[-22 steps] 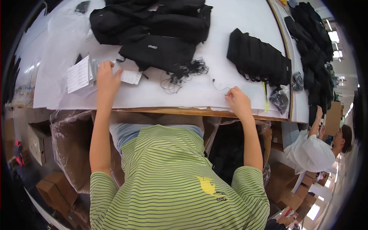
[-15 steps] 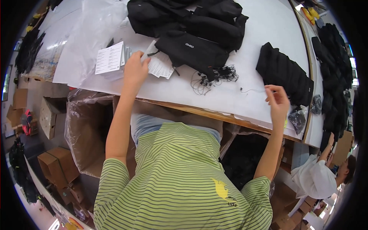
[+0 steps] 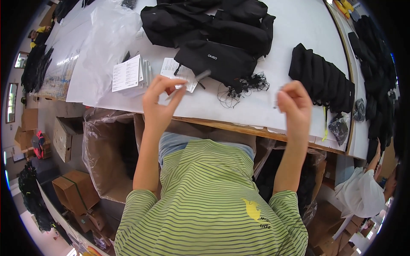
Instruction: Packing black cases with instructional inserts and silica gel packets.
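Drawn into a pinch right of a stack of white printed cards point(image 3: 127, 75), the left hand point(image 3: 164, 99) is just beside a blurred pale strip point(image 3: 203, 76); whether it grips this I cannot tell. Beyond lie loose printed cards point(image 3: 170, 66), a black fabric pouch point(image 3: 220, 63) and tangled black cords point(image 3: 247, 86). Near a row of black pouches point(image 3: 320, 76), the right hand point(image 3: 294, 101) is curled, its hold too blurred to tell.

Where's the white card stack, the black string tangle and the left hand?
White card stack point(image 3: 126, 75): head view, front card's face.
Black string tangle point(image 3: 253, 83): head view, dense clump.
Left hand point(image 3: 158, 100): head view, back of hand.
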A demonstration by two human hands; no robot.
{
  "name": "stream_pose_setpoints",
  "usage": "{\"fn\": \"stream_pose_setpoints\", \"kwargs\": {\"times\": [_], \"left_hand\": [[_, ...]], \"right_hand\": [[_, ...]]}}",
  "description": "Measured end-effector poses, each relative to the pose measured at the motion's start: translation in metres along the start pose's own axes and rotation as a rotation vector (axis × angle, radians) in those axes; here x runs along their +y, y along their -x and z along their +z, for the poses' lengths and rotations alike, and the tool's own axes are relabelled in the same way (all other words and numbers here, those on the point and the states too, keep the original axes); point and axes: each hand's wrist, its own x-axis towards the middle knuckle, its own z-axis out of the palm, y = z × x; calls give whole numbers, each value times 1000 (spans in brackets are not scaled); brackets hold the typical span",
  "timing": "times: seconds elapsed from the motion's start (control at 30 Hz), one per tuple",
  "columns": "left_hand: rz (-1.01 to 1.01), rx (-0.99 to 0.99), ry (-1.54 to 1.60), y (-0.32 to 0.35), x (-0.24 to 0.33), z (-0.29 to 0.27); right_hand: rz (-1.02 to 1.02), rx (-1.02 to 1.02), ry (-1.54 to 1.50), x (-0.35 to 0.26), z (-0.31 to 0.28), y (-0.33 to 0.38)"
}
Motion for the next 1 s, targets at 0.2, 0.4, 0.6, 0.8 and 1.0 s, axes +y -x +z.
{"fn": "stream_pose_setpoints", "kwargs": {"times": [0.2, 0.4, 0.6, 0.8, 1.0], "left_hand": [[-349, -85, 875, 34, 12, 33], [-719, -85, 1500, 36, 20, 37], [-939, -132, 1411, 38, 29, 50], [-834, -247, 1301, 52, 2, 54], [-789, -367, 1194, 55, 22, 51]], "right_hand": [[386, -353, -604, 37, 67, 17], [413, -424, -882, 60, 66, 40], [500, -400, -789, 72, 59, 54], [446, -244, -538, 49, 57, 53], [294, -182, -196, 58, 52, 57]]}}
